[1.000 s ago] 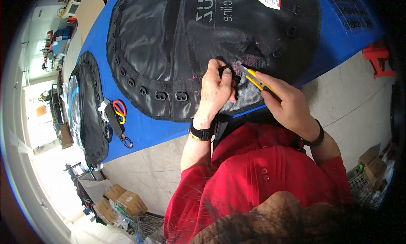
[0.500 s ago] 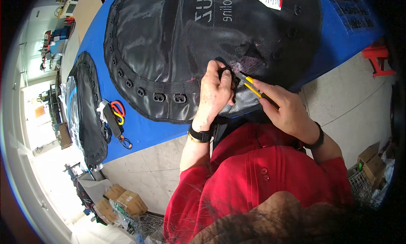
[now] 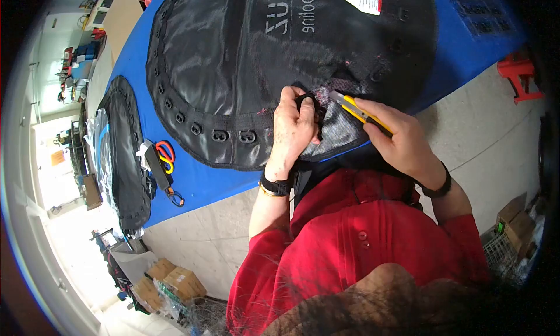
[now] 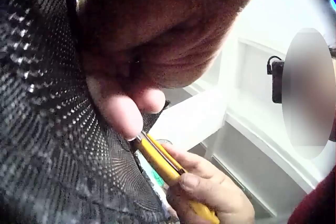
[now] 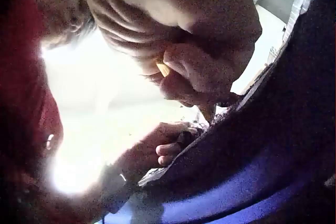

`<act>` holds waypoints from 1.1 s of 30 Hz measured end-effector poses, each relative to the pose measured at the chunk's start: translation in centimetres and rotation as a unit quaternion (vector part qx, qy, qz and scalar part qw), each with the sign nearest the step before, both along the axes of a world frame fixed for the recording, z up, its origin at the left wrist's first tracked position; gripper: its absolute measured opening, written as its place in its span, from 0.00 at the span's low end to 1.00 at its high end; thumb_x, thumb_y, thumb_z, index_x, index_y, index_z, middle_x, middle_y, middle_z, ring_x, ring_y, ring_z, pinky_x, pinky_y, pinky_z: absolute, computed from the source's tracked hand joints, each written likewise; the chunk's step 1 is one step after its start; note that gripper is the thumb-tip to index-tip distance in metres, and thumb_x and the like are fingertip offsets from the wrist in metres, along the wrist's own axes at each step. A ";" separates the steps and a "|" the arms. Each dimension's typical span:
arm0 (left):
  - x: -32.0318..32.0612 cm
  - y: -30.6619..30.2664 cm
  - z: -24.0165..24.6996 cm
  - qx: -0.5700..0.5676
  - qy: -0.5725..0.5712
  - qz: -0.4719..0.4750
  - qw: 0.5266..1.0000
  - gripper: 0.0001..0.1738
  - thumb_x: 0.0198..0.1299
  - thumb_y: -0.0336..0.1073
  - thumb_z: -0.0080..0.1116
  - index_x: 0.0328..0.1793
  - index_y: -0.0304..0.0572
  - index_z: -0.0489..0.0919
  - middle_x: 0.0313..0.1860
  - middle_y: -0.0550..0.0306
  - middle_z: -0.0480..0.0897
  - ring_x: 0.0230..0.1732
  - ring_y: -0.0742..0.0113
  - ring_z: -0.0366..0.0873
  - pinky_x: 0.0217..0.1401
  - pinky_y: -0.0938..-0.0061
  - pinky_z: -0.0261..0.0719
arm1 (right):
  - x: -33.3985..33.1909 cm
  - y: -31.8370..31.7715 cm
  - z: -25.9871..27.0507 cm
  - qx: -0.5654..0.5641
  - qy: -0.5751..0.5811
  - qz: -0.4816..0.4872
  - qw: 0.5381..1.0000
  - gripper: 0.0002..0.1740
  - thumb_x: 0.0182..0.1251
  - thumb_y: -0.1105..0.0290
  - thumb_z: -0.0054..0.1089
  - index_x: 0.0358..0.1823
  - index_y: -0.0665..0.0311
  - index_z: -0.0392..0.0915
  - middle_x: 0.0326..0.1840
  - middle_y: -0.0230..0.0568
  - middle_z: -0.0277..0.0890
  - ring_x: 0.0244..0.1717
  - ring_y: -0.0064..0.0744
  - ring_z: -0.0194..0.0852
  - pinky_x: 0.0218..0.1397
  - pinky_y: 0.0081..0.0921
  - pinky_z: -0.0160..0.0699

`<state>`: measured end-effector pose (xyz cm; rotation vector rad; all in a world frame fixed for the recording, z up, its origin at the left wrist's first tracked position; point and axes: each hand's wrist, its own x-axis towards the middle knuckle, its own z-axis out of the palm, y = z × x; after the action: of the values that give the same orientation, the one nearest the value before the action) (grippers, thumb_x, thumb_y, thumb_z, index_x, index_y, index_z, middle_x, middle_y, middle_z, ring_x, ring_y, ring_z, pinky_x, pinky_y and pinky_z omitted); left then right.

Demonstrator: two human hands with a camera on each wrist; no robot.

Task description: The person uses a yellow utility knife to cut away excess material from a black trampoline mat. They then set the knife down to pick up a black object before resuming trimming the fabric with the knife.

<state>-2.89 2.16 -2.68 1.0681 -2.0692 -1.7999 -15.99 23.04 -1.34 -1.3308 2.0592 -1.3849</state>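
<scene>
A black mesh trampoline mat [image 3: 198, 74] with plastic buckles along its rim lies on the blue table. My left hand [image 3: 291, 126] grips a bunched black piece at the mat's near edge, between thumb and curled fingers. In my right hand [image 3: 402, 141] is a yellow utility knife [image 3: 357, 108], its blade beside the left fingertips, over a patch of pinkish loose threads [image 3: 322, 94]. The left wrist view shows the knife's tip [image 4: 137, 140] right at a left fingertip. Most of the gripped piece is hidden behind the fingers.
On the blue table [image 3: 192, 190], to the left, lie scissors with red and yellow handles [image 3: 165, 155] and a second black mat [image 3: 125, 161] with clear plastic. A red stool [image 3: 519, 79] stands beyond the table's right edge. Cardboard boxes [image 3: 181, 282] sit on the floor.
The knife tip dipped toward me half a second ago and is now back up by the thread patch. My left hand keeps its grip; the view has shifted slightly.
</scene>
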 end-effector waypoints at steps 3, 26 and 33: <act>-0.4 0.6 0.9 -0.048 -0.034 0.015 0.998 0.07 0.81 0.29 0.53 0.58 0.35 0.72 0.23 0.54 0.82 0.14 0.67 0.80 0.18 0.69 0.78 | 0.1 -1.2 1.2 0.029 0.001 0.016 0.999 0.25 0.77 0.78 0.65 0.73 0.63 0.80 0.65 0.56 0.87 0.63 0.57 0.89 0.64 0.44 0.90; 0.0 0.3 0.9 -0.094 -0.028 0.010 0.995 0.07 0.82 0.33 0.57 0.52 0.39 0.72 0.19 0.55 0.82 0.16 0.64 0.86 0.24 0.70 0.80 | 1.4 -3.0 -0.8 0.026 0.032 -0.007 0.999 0.30 0.74 0.80 0.67 0.77 0.59 0.78 0.52 0.52 0.87 0.47 0.55 0.88 0.50 0.46 0.87; 0.1 0.3 0.7 -0.070 -0.009 0.014 0.997 0.06 0.82 0.32 0.56 0.53 0.39 0.71 0.19 0.55 0.82 0.16 0.66 0.85 0.22 0.70 0.79 | 1.7 -3.5 -0.9 0.023 0.043 0.000 0.999 0.31 0.74 0.79 0.67 0.78 0.58 0.78 0.47 0.50 0.86 0.43 0.53 0.88 0.46 0.46 0.87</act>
<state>-2.81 2.42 -1.97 1.0726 -2.1445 -1.6104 -14.31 19.57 -2.23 -1.3946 2.1336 -1.2938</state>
